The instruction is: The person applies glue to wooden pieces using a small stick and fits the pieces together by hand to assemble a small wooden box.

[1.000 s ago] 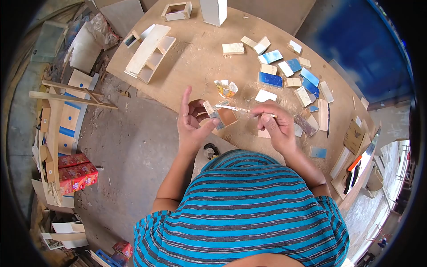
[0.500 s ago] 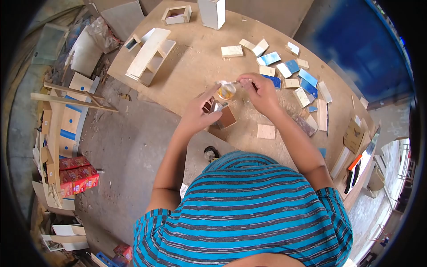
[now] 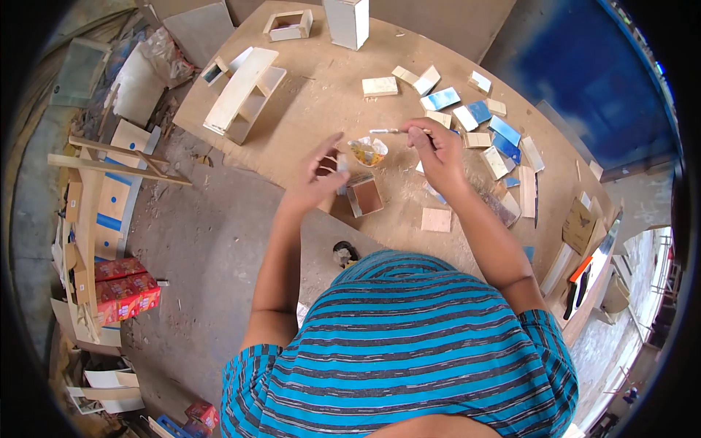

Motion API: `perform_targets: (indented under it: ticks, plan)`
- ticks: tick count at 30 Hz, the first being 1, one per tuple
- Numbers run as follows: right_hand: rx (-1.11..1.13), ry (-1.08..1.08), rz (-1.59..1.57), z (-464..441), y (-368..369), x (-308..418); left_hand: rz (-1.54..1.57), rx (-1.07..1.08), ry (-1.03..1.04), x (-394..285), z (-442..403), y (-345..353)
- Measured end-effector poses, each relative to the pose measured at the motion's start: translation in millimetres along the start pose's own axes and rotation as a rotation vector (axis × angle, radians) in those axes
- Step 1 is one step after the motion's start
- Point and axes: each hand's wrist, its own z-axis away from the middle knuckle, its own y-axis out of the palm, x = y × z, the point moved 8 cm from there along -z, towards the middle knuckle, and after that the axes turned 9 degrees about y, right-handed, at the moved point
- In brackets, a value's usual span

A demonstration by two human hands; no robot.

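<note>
My right hand (image 3: pixel 438 150) is closed on a thin stick (image 3: pixel 387 131) with a whitish tip that points left. Below that tip stands a small cup (image 3: pixel 367 151) with a crumpled, yellow-stained rim. My left hand (image 3: pixel 318 177) is left of the cup, its fingers curled round a small piece (image 3: pixel 342 165) that is mostly hidden. Just right of and below my left hand, a small open wooden box (image 3: pixel 364 196) sits on the table (image 3: pixel 314 95). A flat pale wood piece (image 3: pixel 436 220) lies below my right hand.
Blue and pale wooden blocks (image 3: pixel 478 112) are scattered at the right. A wooden shelf piece (image 3: pixel 244 95) stands at the left, an open frame (image 3: pixel 289 25) and a white block (image 3: pixel 346 23) at the back. A saw with an orange part (image 3: pixel 582 269) lies near the right edge.
My right hand has moved up and left with the stick, towards the cup. My left hand has drawn left, away from the wooden box, which now shows more fully.
</note>
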Motion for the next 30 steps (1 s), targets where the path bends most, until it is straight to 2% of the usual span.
perform_targets:
  ticks: [3,6,12,15,18,21,24,30]
  plan:
    - [0.024,0.056,-0.002,3,-5,-7,0.054,-0.174,0.037,12,-6,-28]
    - [0.054,0.059,0.062,3,-2,-6,0.236,-0.246,-0.195,42,-8,-35]
    - [0.133,-0.017,0.175,2,24,-7,0.155,-0.247,-0.227,56,-14,-22]
    - [0.194,-0.102,0.265,0,39,-10,0.235,-0.243,-0.143,60,-18,-15]
    - [0.198,-0.167,0.376,-1,46,-7,0.045,-0.05,-0.064,56,-23,-10]
    - [0.186,-0.16,0.41,-3,49,-7,-0.277,0.127,-0.002,12,-35,8]
    - [0.179,-0.151,0.402,-6,50,-10,-0.455,0.219,0.044,1,-41,22]
    - [0.181,-0.179,0.46,-2,51,-6,-0.513,0.288,0.062,-7,-39,25]
